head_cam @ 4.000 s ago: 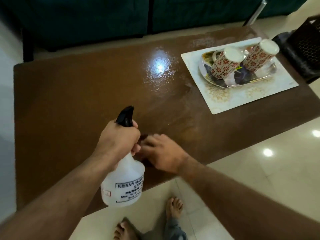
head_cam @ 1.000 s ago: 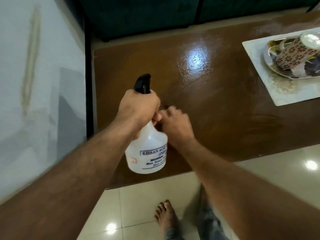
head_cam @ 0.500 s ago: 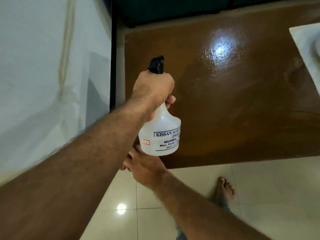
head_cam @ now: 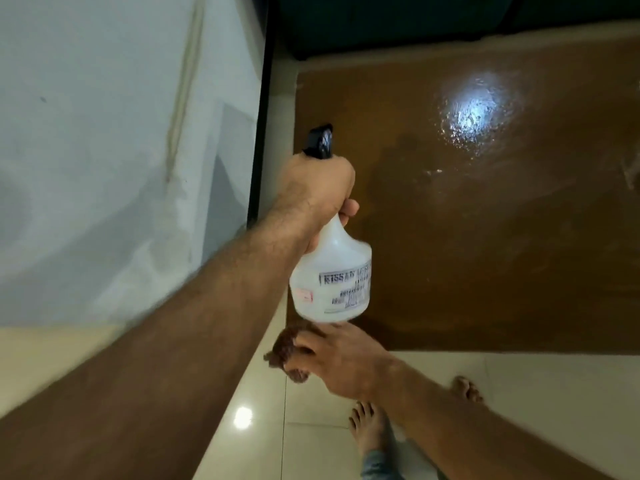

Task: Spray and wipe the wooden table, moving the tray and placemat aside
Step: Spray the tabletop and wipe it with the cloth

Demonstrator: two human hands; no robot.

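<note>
My left hand [head_cam: 317, 187] grips the neck of a white spray bottle [head_cam: 332, 282] with a black nozzle, held above the near left corner of the wooden table [head_cam: 485, 254]. Just below the bottle, my right hand [head_cam: 341, 358] holds a brown cloth [head_cam: 285, 351] at the table's near left corner, partly past the edge. The tabletop shines wet, with a bright light reflection near its middle. The tray and placemat are out of view.
A white wall [head_cam: 104, 150] with a dark vertical frame stands left of the table. A dark green sofa [head_cam: 415, 19] runs along the far side. Glossy tiled floor [head_cam: 519, 393] lies in front, with my bare feet [head_cam: 370, 431] on it.
The view has swung left, so the placemat and cups left the frame. My right hand has slid from the tabletop to the near left corner, and its brown cloth now shows. The bottle stays raised.
</note>
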